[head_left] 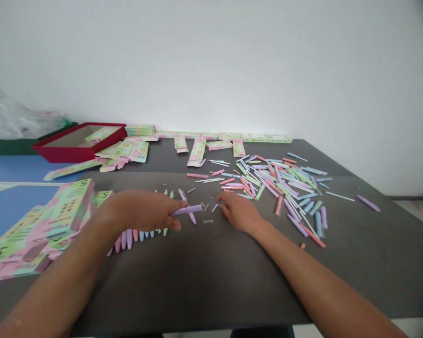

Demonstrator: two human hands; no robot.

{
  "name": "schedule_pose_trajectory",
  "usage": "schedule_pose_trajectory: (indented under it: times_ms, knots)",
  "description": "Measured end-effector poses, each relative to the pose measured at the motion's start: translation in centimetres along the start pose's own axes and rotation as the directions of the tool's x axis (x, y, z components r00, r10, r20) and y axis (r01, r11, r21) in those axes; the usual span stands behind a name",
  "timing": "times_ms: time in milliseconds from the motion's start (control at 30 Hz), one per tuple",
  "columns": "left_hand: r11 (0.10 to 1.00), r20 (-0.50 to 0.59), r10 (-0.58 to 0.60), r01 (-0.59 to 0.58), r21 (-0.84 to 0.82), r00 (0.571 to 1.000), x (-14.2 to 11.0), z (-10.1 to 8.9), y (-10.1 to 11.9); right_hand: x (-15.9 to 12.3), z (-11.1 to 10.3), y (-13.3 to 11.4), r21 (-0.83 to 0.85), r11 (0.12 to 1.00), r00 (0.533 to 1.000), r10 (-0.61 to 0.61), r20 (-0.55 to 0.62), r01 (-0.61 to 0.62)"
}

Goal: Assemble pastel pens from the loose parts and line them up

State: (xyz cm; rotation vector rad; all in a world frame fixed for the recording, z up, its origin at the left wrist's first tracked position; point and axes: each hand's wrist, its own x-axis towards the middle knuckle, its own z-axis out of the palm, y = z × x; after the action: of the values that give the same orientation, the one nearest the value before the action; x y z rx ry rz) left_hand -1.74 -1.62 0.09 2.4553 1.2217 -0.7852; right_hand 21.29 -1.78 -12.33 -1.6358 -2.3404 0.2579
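Head: left grip holds one barrel.

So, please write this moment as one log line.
left hand: holds purple pen part | right hand: at small purple piece, grip unclear | table: scattered pen parts

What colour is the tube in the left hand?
The tube in the left hand is light purple, best seen in the head view.

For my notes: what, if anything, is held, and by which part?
Left hand: a purple pen tube, by one end. Right hand: cannot be told.
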Motion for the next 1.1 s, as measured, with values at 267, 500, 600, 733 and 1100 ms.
schedule_pose_trajectory:
  times_ms: [267,500,600,733,1100]
  knots:
    - [0.999,-0.025,0.035,-0.036,-0.025,0.999,0.0,0.3,0.1,1.2,1.4,-1.5,-0.070,0.990,0.990,-0.113,0.088,0.119]
    - [1.000,-0.026,0.028,-0.028,-0.001,0.999,-0.1,0.3,0.3,1.0,1.2,-1.1,-0.117,0.976,0.979,-0.174,0.108,0.186]
    - [1.000,-0.005,0.026,-0.026,0.005,1.000,0.0,0.2,0.5,0.7,0.9,-0.7,-0.139,0.961,0.968,-0.222,0.117,0.238]
    - [1.000,0.012,0.021,-0.021,0.011,1.000,0.0,0.2,0.6,0.1,0.2,0.3,-0.127,0.940,0.938,-0.292,0.185,0.318]
    - [0.999,0.028,0.015,-0.017,0.043,0.999,0.1,0.4,1.2,-0.9,-0.9,0.0,-0.065,0.997,0.994,0.047,0.102,-0.041]
